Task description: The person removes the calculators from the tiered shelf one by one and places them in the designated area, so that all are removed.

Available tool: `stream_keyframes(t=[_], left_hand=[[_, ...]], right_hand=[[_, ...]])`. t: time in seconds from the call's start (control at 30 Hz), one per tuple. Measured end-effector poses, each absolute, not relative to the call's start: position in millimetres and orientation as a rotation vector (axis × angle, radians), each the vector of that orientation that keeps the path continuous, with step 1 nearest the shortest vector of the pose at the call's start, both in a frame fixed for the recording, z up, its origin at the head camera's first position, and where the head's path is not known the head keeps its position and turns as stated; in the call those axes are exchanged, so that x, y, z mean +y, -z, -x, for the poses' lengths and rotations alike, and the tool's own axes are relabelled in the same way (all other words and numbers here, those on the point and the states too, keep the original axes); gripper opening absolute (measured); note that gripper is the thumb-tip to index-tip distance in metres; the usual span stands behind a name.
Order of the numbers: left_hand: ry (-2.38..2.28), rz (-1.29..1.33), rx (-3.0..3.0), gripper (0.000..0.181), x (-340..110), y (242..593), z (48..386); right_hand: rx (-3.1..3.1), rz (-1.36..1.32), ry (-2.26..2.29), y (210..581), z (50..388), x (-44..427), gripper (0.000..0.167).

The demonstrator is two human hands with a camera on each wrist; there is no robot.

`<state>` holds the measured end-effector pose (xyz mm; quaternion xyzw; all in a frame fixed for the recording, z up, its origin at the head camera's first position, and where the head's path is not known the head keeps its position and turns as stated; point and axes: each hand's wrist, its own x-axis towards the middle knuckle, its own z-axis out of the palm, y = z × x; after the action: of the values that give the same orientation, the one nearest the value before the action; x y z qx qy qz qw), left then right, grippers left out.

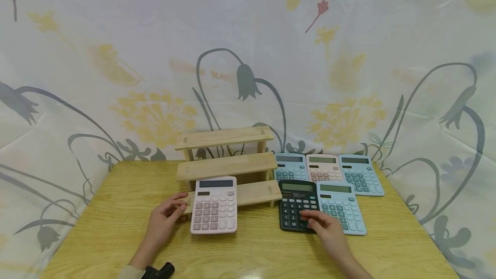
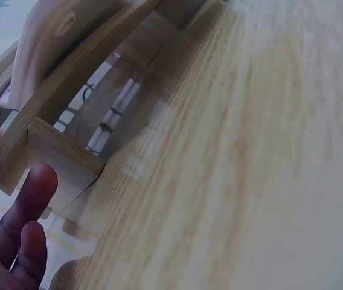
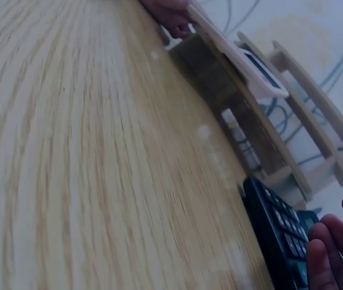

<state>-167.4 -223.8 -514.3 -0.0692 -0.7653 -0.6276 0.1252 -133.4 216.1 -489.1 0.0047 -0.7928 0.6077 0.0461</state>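
A three-tier wooden shelf (image 1: 226,167) stands at the middle back of the table. Leaning upright on its lowest tier is a pale pink calculator (image 1: 214,210), also seen tilted in the right wrist view. My left hand (image 1: 164,218) holds the left end of that lowest tier, fingers on both sides of the board (image 2: 14,151) in the left wrist view. My right hand (image 1: 329,231) is over the lower right keys of a black calculator (image 1: 290,214), fingers loosely bent and holding nothing. Whether those fingertips touch the keys I cannot tell.
Beside the black calculator lies a light blue calculator (image 1: 342,210). Behind them are another blue calculator (image 1: 290,168), a pink one (image 1: 323,169) and a blue one at the right (image 1: 362,175). A flower-patterned cloth (image 1: 155,55) hangs behind the wooden table (image 1: 248,255).
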Motion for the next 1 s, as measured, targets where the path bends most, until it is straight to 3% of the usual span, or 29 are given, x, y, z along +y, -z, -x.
stream_keyframes(t=[1.0], left_hand=[[1.855, 0.226, -2.197, 0.012, -222, 512, 166]], right_hand=[[-2.435, -0.498, -2.086, 498, 139, 147, 0.026]])
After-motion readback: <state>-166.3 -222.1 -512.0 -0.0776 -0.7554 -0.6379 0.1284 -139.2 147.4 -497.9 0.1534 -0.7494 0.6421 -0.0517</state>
